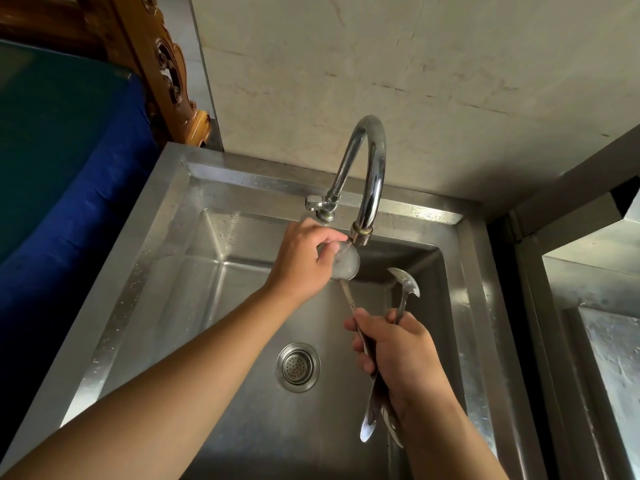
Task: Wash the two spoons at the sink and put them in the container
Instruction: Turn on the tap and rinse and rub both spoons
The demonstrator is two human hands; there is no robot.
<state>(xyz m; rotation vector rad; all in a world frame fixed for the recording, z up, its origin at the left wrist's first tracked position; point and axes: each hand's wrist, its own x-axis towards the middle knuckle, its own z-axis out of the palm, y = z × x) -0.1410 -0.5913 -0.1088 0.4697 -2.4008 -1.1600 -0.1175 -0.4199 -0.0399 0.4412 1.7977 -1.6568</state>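
Note:
My right hand (398, 355) grips the handles of two steel spoons over the steel sink (166, 271). The first spoon's bowl (346, 263) sits right under the spout of the curved tap (372, 174), wet and glistening. My left hand (301, 261) pinches that bowl, thumb on top and fingers behind it. The second spoon (405, 289) sticks up to the right of the first, its bowl turned sideways and untouched by the left hand. Both handle ends poke out below my right hand. No container is in view.
The round drain strainer (298, 367) lies in the sink bottom beneath my arms. The tap's lever (315, 202) points left at the back rim. A blue cloth-covered surface (69, 188) borders the sink on the left, a second steel basin (602, 341) on the right.

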